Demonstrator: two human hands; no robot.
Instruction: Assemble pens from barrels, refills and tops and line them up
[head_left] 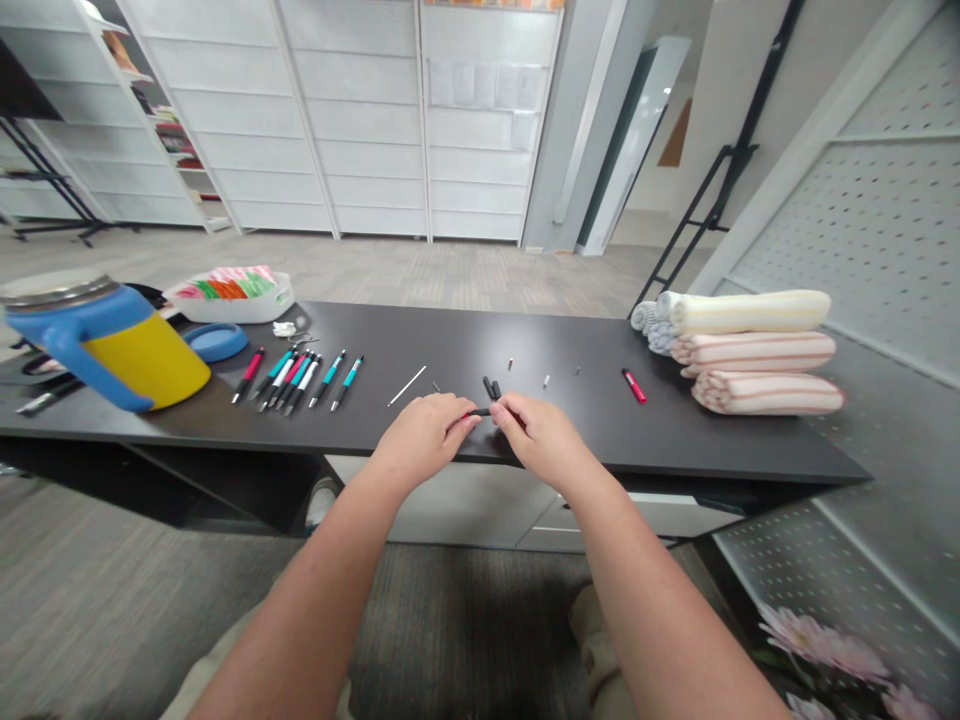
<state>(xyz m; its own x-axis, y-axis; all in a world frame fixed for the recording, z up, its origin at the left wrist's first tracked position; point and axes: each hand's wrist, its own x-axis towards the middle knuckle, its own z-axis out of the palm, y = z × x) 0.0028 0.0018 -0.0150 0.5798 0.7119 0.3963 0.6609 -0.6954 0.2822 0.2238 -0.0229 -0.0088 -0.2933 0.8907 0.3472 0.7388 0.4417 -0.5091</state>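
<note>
My left hand and my right hand meet over the front edge of a black table. Both pinch a small black and red pen part between their fingertips. Just beyond the hands lie two short black pen pieces, a thin white refill and a few tiny loose parts. A red pen piece lies further right. A row of several assembled pens in red and teal lies to the left.
A blue and yellow jug stands at the left, a blue lid and a white tray of coloured items behind it. Rolled striped towels are stacked at the right end. White shelving lines the back wall.
</note>
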